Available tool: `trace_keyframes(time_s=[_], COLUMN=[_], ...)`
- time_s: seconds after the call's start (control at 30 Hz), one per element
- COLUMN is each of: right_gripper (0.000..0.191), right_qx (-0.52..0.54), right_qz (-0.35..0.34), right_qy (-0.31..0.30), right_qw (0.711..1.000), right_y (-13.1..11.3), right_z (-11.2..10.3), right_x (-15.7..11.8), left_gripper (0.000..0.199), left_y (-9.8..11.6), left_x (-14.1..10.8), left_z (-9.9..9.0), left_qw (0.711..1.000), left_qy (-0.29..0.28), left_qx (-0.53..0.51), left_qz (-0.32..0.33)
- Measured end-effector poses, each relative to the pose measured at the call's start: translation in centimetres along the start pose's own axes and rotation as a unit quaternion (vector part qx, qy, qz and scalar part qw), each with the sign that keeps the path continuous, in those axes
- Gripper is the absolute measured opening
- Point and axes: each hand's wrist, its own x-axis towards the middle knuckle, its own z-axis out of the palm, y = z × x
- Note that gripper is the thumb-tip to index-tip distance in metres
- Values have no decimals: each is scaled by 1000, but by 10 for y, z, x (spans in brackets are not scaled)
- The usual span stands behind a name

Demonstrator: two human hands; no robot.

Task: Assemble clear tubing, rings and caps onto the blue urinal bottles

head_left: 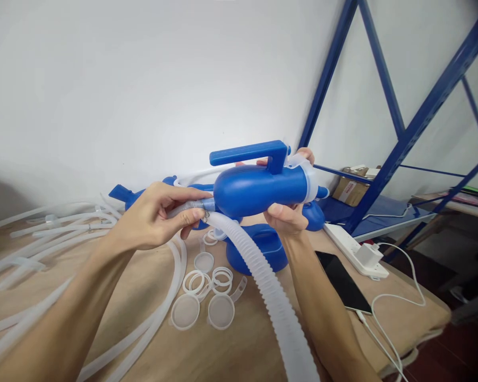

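A blue plastic bottle (pixel 242 190) with a handle is held above the table, tilted nearly level. My right hand (pixel 289 215) grips it from below and behind, near its white collar (pixel 310 183). At the bottle's left end, my left hand (pixel 167 212) pinches a clear tube end (pixel 191 206) that carries a small metal clip (pixel 205 213) and meets the bottle. A ribbed translucent hose (pixel 269 284) runs from beside my left fingertips down toward the front edge of the view. Part of my right hand's fingers is hidden behind the bottle.
Translucent tubes (pixel 63 228) spread over the left of the brown table (pixel 242 339). White rings and round caps (pixel 221 311) lie mid-table, beside more blue bottles (pixel 258 246). At right are a phone (pixel 342 281), power strip (pixel 354 252), cables and blue shelf frame (pixel 406 132).
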Motion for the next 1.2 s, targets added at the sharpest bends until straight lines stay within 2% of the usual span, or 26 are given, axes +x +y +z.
trace_keyframes(time_s=[0.1,0.17,0.23,0.3,0.37,0.4,0.5,0.57,0.67,0.77,0.93,1.07,1.2], right_gripper=[80,85,88,87,87,87,90,91,91,92,94,91,91], right_qx=[-13,-31,-55,-74,-81,-81,-83,-89,-86,-64,-52,-54,-45], right_qz=[16,29,35,34,36,40,51,50,47,49,68,61,55], right_qy=[10,21,48,81,107,115,124,121,120,128,153,149,140], right_qw=[1000,999,997,993,990,989,988,987,988,988,984,986,988], right_y=[5,13,22,30,36,37,34,29,22,19,22,23,20], right_z=[-2,-3,-5,-6,-6,-6,-3,0,4,6,5,3,5], right_x=[1,2,4,4,4,4,3,2,2,3,4,4,3], left_gripper=[37,40,41,38,38,42,56,56,52,54,48,48,42], left_y=[0,-1,1,3,5,5,-2,-9,-16,-17,-19,-28,-37], left_x=[1,4,7,10,12,13,16,19,21,20,18,18,19], left_z=[-5,-6,-3,2,7,9,13,15,16,16,15,17,20], left_qw=[1000,996,983,957,941,943,958,959,954,954,971,980,979], left_qy=[-1,17,77,160,194,183,98,72,88,79,52,36,47], left_qx=[23,81,164,241,273,263,158,74,-14,-63,-130,-117,-128], left_qz=[-19,-21,-1,10,-43,-89,-220,-263,-286,-283,-194,-156,-149])
